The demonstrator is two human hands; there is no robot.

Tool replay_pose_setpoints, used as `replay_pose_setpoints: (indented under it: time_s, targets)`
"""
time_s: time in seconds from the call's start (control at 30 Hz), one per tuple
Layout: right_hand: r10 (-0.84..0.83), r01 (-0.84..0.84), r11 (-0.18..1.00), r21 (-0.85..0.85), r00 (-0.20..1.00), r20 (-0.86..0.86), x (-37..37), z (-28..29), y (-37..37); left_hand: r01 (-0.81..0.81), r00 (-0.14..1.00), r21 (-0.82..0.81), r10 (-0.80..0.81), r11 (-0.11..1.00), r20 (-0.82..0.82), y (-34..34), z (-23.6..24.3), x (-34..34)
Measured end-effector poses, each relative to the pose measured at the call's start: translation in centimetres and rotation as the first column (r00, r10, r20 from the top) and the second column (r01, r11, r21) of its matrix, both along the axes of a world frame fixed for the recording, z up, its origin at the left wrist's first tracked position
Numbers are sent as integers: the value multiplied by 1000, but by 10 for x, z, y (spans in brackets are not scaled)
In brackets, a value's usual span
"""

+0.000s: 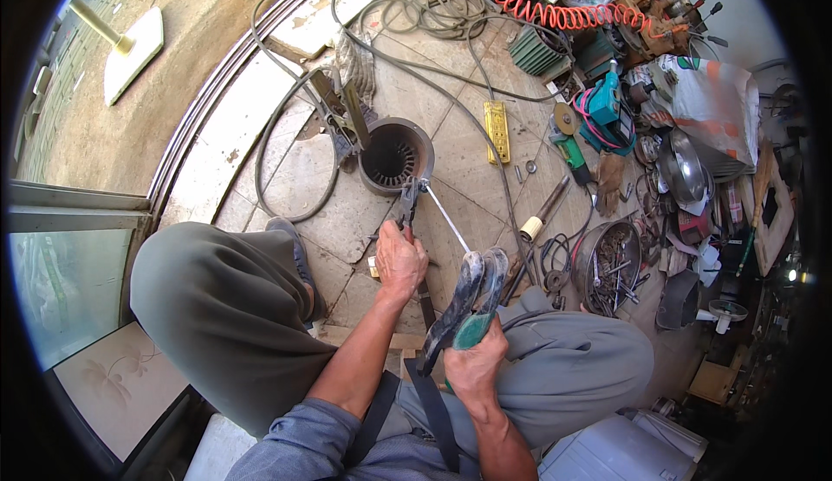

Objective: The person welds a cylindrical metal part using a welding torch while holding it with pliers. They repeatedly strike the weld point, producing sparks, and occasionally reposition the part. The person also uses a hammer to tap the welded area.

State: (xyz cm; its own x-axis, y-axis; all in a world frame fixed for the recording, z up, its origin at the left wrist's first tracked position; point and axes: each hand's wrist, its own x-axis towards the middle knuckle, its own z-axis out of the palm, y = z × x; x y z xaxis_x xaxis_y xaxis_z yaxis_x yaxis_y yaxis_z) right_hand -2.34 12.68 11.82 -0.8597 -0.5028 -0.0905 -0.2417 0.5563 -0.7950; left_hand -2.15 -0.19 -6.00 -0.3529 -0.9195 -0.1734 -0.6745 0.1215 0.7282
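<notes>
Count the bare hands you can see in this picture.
2: the left hand, holding red-handled pliers near the round metal cylinder, and the right hand, lower and farther right, gripping a green-handled tool.

1. Flr. [459, 153]: lt.-col. tiles w/ dk. joints.
2. Hollow metal cyl. [423, 145], open end up.
3. Yel. pwr. strip [497, 133], rt. of cyl.
4. Dk. cable [425, 20], coiled at top, looped lt. of cyl.
5. Grn. grinder [572, 152]; brn. glove [610, 179] near.
6. Rd. metal pan [582, 275], rt. side.
7. Sm. ring [531, 167], near strip.
</notes>
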Motion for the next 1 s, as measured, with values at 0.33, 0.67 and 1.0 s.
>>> replay_pose_setpoints:
  time_s: [0.33, 0.67, 1.0]
  targets:
    - [4, -2, 999, -39, 998, 59, -1, 0, 0, -15, 1000, 98, 15, 995, 3, -2, 7, 0]
    - [-5, 5, 1000, -4, 998, 56, -1, -4, 1, 17, 1000, 76, -19, 997, 19, -2, 5, 0]
    - [23, -24, 1000, 10, 999, 48, -1, 1, 1, -13, 1000, 104, 12, 994, 18, -1, 0, -1]
